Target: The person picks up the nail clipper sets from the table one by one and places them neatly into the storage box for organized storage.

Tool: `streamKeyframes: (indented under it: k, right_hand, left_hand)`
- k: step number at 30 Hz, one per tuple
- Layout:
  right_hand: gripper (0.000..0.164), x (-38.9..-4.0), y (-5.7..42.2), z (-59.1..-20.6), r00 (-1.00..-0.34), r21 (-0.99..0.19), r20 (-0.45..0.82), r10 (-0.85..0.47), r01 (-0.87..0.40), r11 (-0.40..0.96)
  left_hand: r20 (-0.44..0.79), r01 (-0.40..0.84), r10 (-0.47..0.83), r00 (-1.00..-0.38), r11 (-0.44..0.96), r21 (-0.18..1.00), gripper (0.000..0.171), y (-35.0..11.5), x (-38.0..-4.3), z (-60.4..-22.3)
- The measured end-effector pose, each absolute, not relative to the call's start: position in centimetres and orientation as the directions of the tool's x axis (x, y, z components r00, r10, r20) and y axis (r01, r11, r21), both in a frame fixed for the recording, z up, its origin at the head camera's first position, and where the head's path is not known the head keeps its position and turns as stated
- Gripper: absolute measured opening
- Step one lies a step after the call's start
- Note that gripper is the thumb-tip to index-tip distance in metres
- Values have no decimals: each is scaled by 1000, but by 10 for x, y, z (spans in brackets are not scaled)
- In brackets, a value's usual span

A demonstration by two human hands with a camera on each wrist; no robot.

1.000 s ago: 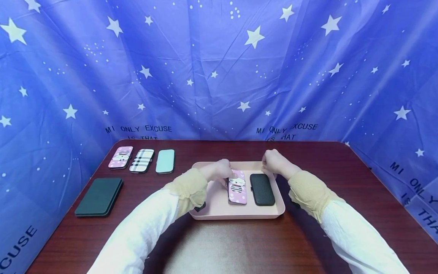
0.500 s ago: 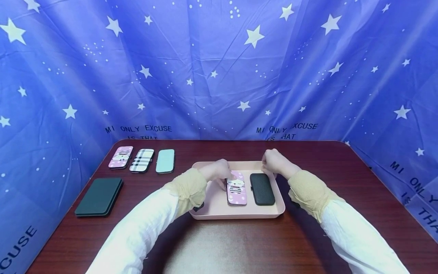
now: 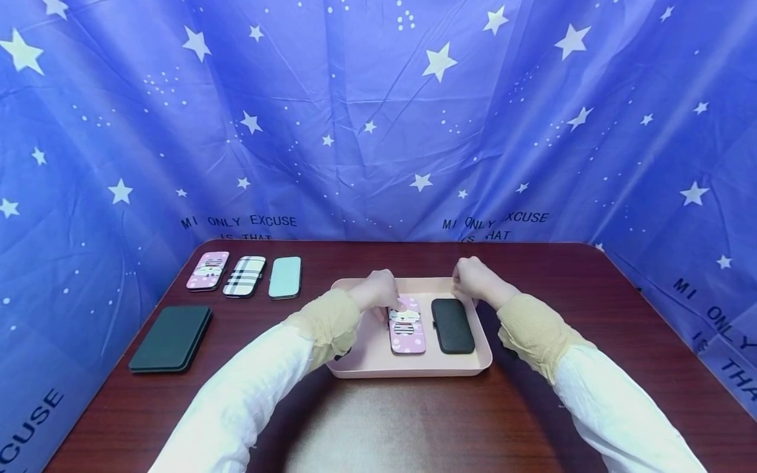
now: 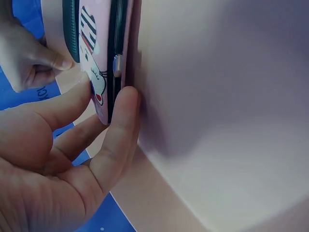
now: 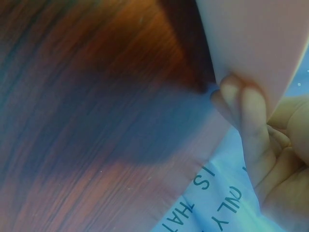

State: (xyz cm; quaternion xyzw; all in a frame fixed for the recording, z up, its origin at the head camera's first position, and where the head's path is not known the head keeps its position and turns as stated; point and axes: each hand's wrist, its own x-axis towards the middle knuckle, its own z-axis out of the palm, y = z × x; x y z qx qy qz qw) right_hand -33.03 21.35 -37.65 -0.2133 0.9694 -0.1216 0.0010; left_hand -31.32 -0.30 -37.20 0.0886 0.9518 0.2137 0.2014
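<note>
My left hand [image 3: 380, 289] pinches the far end of a pink cat-print hinged case [image 3: 408, 335] between thumb and fingers, inside a peach-coloured tray [image 3: 369, 351]. In the left wrist view, the dark side edge and small metal clasp [image 4: 117, 65] of this case face the camera. A black textured case [image 3: 454, 328] lies in the tray, just right of the pink one. My right hand [image 3: 478, 279] grips the tray's back right corner; the right wrist view has its fingers [image 5: 253, 111] against the outer tray wall [image 5: 256, 38].
At the table's back left, another pink cat-print case [image 3: 208, 270], a plaid case [image 3: 245, 276] and a mint green case [image 3: 286, 277] lie in a row. A larger dark green case [image 3: 170, 339] is nearer, at the left edge. A blue starry curtain [image 3: 378, 118] surrounds the brown table [image 3: 378, 427].
My left hand has shifted the pink case slightly left, widening the gap to the black case. The right hand has stayed at the tray's corner.
</note>
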Motion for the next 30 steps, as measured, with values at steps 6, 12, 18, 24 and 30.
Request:
streamKeyframes:
  k: [6, 12, 18, 24, 30]
  right_hand:
    - [37, -329, 213, -376, -913, -240, 26, -407, -401, 884]
    - [39, -330, 213, -376, -908, -237, 47, -417, -416, 878]
    - [41, -332, 214, -377, -901, -219, 66, -429, -433, 875]
    - [41, -332, 213, -377, -908, -235, 46, -416, -414, 879]
    - [40, -331, 213, -376, -908, -245, 51, -416, -415, 876]
  left_hand:
    - [-355, 71, 250, -901, 891, 448, 29, -4, -313, -371]
    - [-322, 104, 267, -908, 889, 446, 29, -5, -313, -372]
    - [-330, 87, 233, -915, 912, 401, 27, -3, -315, -371]
    - [-340, 64, 195, -920, 931, 360, 25, 0, -317, -373]
    - [-329, 77, 205, -922, 929, 362, 28, -1, -316, -373]
